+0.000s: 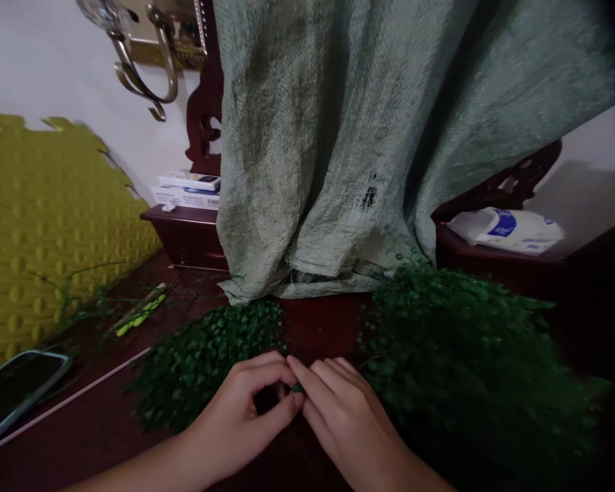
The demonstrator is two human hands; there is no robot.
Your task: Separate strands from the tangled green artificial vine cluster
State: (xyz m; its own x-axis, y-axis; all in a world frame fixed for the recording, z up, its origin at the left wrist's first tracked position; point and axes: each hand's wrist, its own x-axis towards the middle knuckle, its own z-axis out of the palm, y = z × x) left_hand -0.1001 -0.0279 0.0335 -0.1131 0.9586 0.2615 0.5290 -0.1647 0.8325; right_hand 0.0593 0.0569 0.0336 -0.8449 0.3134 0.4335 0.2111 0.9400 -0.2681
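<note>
My left hand (253,403) and my right hand (338,403) meet at the fingertips above the dark red tabletop (315,328). Between them a tiny piece of green plastic foliage (298,387) shows; both hands appear pinched on it, and most of it is hidden by the fingers. Behind my left hand lies a flat pile of small green artificial leaves (210,348). A larger, bushier heap of green artificial foliage (466,369) stands to the right of my right hand.
A grey-green woven sack cloth (338,137) hangs at the back. At left are a phone (20,389), a pink cable (82,395), a yellow-green cutter (141,314), loose stems and a yellow foam mat (56,225). White boxes (187,195) and a tissue pack (512,230) rest on side ledges.
</note>
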